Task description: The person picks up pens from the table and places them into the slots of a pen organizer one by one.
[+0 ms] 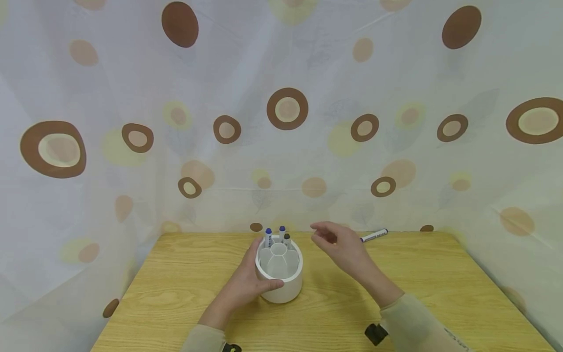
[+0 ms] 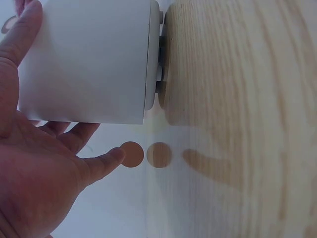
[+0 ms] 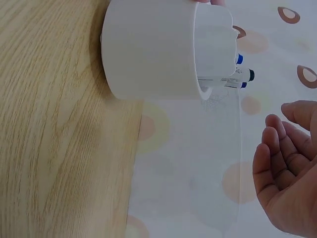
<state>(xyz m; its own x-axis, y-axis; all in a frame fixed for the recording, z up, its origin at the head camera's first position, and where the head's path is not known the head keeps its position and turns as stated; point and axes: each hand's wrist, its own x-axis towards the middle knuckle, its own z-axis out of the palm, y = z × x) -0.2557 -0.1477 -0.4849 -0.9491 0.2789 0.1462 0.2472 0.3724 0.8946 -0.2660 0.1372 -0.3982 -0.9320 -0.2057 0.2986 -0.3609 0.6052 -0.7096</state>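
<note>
A round white pen holder [image 1: 286,292] with inner compartments stands on the wooden table. My left hand [image 1: 246,281] grips it from the left, its thumb at the front near the rim and fingers along the far left side. In the left wrist view, this hand [image 2: 44,173] lies against the smooth wall of the pen holder [image 2: 84,64]. Two blue-capped markers, one nearer [image 1: 268,238] and one farther back [image 1: 282,232], stand in the rear compartments beside a black-capped marker [image 1: 287,240]. To the right, my right hand [image 1: 347,249] hovers with loosely bent fingers, holding nothing.
Another blue-ended marker [image 1: 375,235] lies near the table's back edge, partly behind the right hand. The wooden table [image 1: 189,293] meets a pale patterned curtain [image 1: 246,161] at the back and sides.
</note>
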